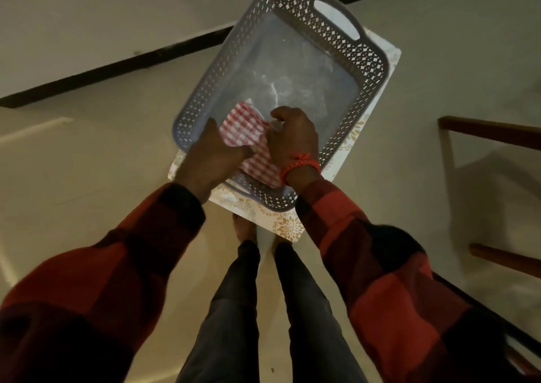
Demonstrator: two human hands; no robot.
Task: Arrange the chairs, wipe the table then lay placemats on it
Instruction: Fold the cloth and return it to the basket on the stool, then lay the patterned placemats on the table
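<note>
The person stood looking straight down at a grey plastic basket with perforated lattice walls and a cut-out handle [363, 60], which sat on a white stand patterned with gold flowers [288, 226]. Over the near end of the basket, both hands held a red-and-white checked cloth [241, 128]. The left hand [212, 154] gripped the cloth from the left, its fingers curled around the folded edge, while the right hand [292, 136] clenched the cloth from the right, its knuckles raised and its fingers tucked into the fabric. The cloth lay between the two hands, part of it bunched up above the left hand's fingers and part of it trailing back beneath the right wrist, across the basket's near wall. A braided orange wristband [298, 164] circled the right wrist. Both arms wore red and black checked sleeves [389, 268]. Below the stand, the person's dark trousers [234, 309] and bare feet showed against the pale floor [87, 148]. At the right edge stood the brown wooden frame of a chair [491, 132].
</note>
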